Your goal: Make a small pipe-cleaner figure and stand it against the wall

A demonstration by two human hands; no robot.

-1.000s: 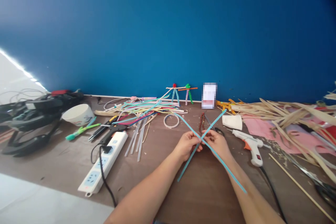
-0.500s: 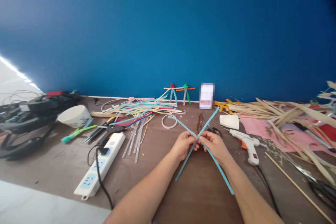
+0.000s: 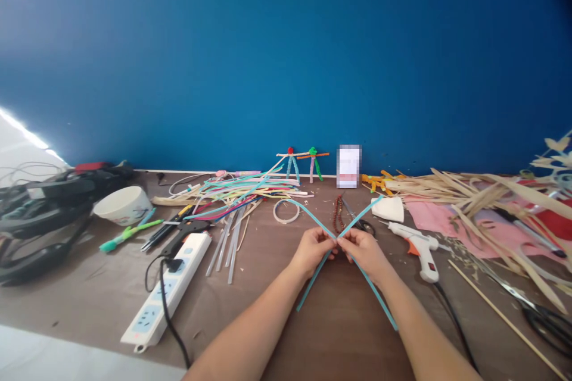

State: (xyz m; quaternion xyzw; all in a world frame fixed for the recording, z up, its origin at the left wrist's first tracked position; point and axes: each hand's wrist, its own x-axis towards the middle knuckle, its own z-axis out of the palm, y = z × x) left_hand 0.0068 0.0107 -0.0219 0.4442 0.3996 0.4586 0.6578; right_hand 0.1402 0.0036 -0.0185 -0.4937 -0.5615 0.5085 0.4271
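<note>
**Bright at left, dark at upper right**

Soft light fills the frame; a white strip (image 3: 24, 128) glares at the left edge. The blue wall (image 3: 286, 59) darkens toward the upper right corner. Black gear (image 3: 42, 202) at middle left looks smeared and stretched; pixelation veils a white card (image 3: 349, 165) right of centre.
</note>
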